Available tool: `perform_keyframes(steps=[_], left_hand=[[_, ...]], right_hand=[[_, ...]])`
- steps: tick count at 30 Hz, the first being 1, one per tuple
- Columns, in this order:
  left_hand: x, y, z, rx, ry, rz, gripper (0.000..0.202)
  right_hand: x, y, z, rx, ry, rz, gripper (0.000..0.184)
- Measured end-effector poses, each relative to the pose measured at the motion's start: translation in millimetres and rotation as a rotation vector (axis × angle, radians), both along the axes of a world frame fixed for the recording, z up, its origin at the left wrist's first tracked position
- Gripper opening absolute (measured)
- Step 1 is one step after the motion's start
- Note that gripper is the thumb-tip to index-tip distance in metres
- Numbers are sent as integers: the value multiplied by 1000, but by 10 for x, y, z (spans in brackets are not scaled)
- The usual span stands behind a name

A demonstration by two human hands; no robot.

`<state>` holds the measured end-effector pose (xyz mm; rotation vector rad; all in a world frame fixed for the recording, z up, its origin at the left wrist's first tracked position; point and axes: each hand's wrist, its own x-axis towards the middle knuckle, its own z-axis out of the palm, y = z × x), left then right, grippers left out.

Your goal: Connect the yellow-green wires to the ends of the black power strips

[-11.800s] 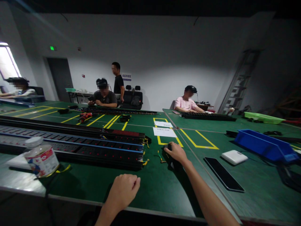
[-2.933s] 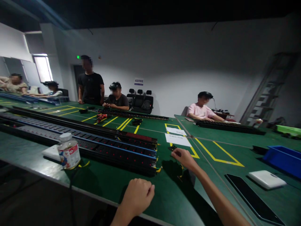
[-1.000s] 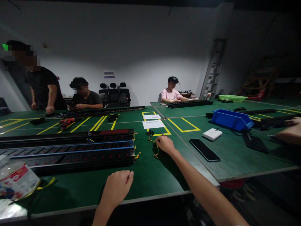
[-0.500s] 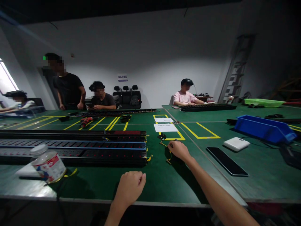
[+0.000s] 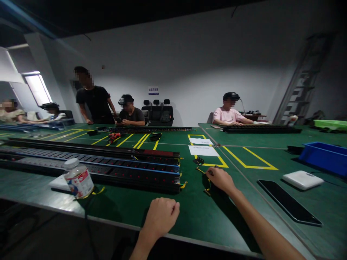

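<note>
My right hand [image 5: 221, 178] rests on the green table with its fingers pinched on a thin yellow wire [image 5: 208, 186]. One end of the wire runs to a small black bracket-like piece [image 5: 198, 161]; a small brownish end piece [image 5: 207, 193] lies below. Near the front edge, my left hand [image 5: 162, 216] is closed in a loose fist on the tabletop, and nothing shows sticking out of it. To its left lie long black rails [image 5: 151, 175] with red dots and blue strips. Yellow wire ends [image 5: 184, 185] come out of their right ends.
A clear jar [image 5: 78, 180] stands in front of the rails. On the right are a black phone [image 5: 288, 202], a white box [image 5: 303, 180] and a blue bin [image 5: 324, 159]. Paper sheets [image 5: 204, 151] and a red drill [image 5: 114, 137] lie farther back. Several people sit or stand across the table.
My view has turned left, so the scene sits farther right in the picture. Both hands keep about the same pose and place on the table.
</note>
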<state>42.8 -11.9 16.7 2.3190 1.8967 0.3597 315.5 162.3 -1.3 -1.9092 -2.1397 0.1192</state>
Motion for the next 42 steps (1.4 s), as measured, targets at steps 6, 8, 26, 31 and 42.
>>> perform_keyframes(steps=[6, 8, 26, 31, 42], left_hand=[[6, -11, 18, -8, 2, -1, 45], [9, -12, 21, -11, 5, -1, 45], [5, 26, 3, -24, 19, 4, 47], [-12, 40, -4, -25, 17, -14, 47], [-8, 34, 46, -60, 9, -8, 48]], right_hand=[[9, -8, -2, 11, 10, 13, 25], [10, -11, 1, 7, 5, 12, 26], [-30, -32, 56, 2, -15, -2, 25], [-58, -49, 101, -3, -10, -18, 24], [-59, -83, 136, -2, -5, -12, 26]])
